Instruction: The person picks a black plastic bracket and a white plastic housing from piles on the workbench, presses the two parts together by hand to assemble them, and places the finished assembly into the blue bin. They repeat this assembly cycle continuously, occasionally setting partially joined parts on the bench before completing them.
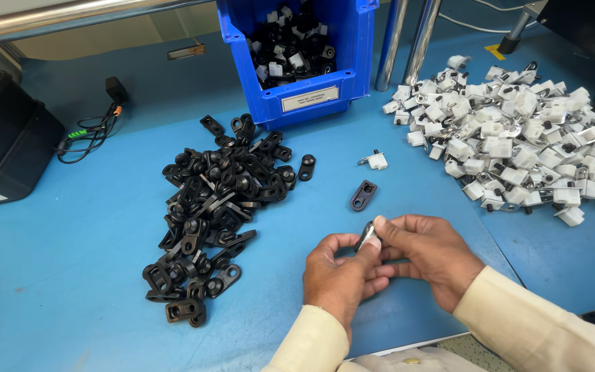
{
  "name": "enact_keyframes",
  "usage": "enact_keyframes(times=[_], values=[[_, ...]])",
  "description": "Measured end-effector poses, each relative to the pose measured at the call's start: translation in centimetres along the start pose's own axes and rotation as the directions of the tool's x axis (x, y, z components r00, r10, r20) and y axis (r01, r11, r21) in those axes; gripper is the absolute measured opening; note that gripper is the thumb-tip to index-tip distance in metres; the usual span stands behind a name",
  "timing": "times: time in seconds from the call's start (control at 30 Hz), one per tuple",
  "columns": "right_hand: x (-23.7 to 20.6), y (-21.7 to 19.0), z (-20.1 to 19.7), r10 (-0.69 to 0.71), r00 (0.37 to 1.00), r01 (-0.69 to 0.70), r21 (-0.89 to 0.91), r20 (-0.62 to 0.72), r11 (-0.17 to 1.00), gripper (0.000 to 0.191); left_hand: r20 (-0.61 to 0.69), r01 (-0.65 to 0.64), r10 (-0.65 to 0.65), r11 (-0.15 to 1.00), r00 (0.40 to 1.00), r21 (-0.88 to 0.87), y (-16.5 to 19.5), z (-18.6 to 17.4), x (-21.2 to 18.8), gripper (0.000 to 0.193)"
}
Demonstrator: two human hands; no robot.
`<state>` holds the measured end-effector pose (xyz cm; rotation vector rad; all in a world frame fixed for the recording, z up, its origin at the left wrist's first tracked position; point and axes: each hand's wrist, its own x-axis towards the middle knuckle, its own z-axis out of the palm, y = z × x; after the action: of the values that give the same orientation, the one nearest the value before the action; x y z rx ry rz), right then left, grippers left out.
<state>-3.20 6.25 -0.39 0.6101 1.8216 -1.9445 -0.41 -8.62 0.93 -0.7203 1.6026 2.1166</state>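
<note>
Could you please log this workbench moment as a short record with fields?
surface: blue table
left hand: pinching a small dark part
right hand: fingertips on the same part
left of hands: heap of black brackets
right: heap of white clips
loose pieces: one black bracket, one white clip
rear: blue bin of mixed parts

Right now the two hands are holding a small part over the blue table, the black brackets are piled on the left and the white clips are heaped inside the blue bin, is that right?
Not quite. The head view shows the white clips heaped loose on the blue table at the right, not inside the blue bin. The rest holds: left hand and right hand hold a small part, with black brackets piled left.
</note>
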Motion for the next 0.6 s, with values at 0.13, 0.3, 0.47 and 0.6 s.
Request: enact_keyframes(times=[0.13, 0.3, 0.47, 0.6], values=[[0.6, 0.2, -0.5, -0.081, 0.997, 0.081, -0.102, 0.002, 0.992, 0.021, 0.023, -0.067, 0.064, 0.987, 0.998, 0.146, -0.3, 0.1, 0.2, 0.036], [1.5, 0.6, -1.0, -0.133, 0.991, 0.125, -0.177, -0.03, 0.976, 0.018, -0.005, -0.128, 0.141, 0.914, 0.99, 0.385, -0.5, 0.3, -0.2, 0.029], [2.0, 0.9, -0.8, -0.025, 0.995, 0.019, -0.056, -0.099, 0.998, 0.03, -0.027, -0.106, 0.129, 0.905, 0.991, 0.412, -0.3, 0.8, -0.6, 0.029], [2.0, 0.2, -1.9, -0.043, 0.998, 0.048, -0.163, 0.035, 0.985, 0.038, 0.017, -0.11, 0.112, 0.915, 0.994, 0.387, -0.2, 0.8, -0.3, 0.029]])
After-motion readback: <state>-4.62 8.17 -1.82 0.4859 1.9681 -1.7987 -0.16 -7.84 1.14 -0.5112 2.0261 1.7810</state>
